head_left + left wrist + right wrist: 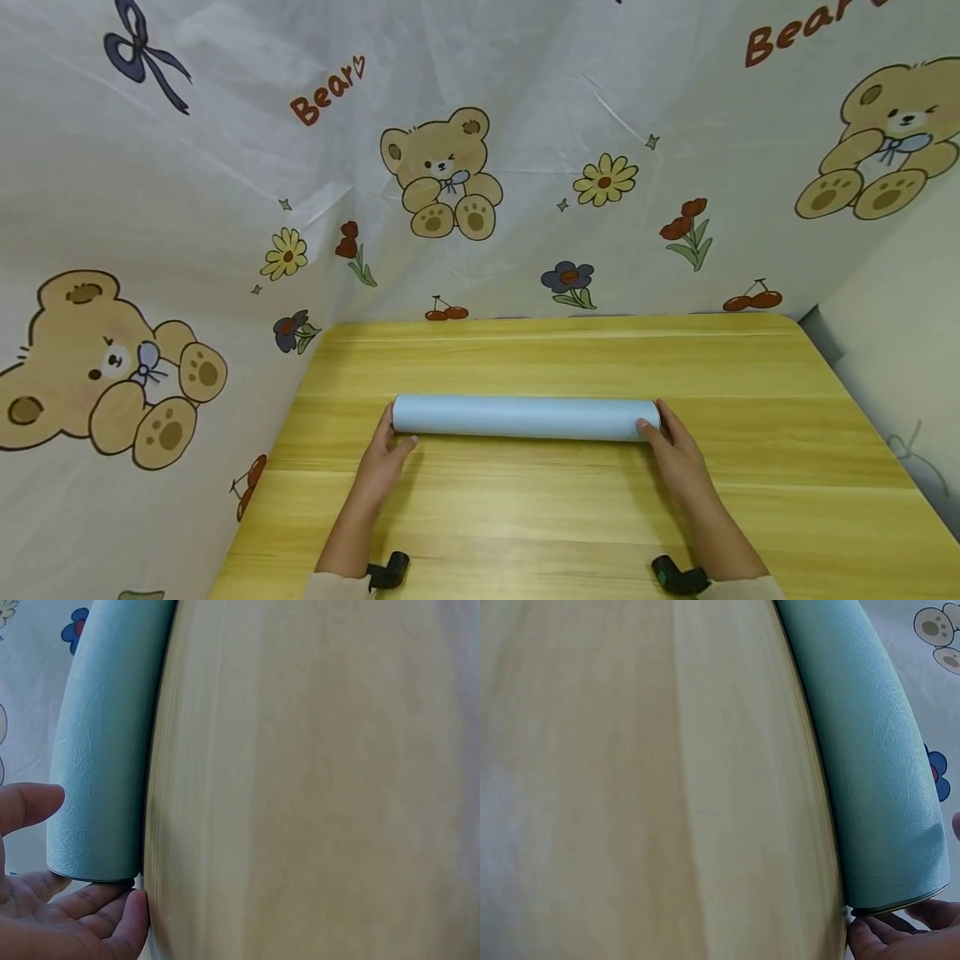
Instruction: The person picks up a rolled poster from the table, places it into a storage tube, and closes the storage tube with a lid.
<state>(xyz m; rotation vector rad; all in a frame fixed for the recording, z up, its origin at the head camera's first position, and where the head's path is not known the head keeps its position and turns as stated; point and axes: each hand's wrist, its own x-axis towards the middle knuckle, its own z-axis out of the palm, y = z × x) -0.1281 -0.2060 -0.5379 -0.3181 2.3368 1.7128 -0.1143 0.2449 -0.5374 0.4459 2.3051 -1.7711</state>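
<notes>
A long light-blue roll (525,417) with a finely creased, leather-like surface lies crosswise on the wooden table (525,508). At its left end is my left hand (383,462); the fingers touch the end of the roll (101,765), and the thumb stands out apart from them near its side. My right hand (678,458) is at the other end, with fingers extended along the rim and the thumb over the near side in the head view. In the right wrist view, fingertips touch beneath the end of the roll (885,772), while the thumb barely shows.
A white cloth (525,83) printed with bears and flowers hangs behind the table and along its left side. Black wrist devices (388,571) sit at both wrists. A pale cord (918,454) lies beyond the table's right edge.
</notes>
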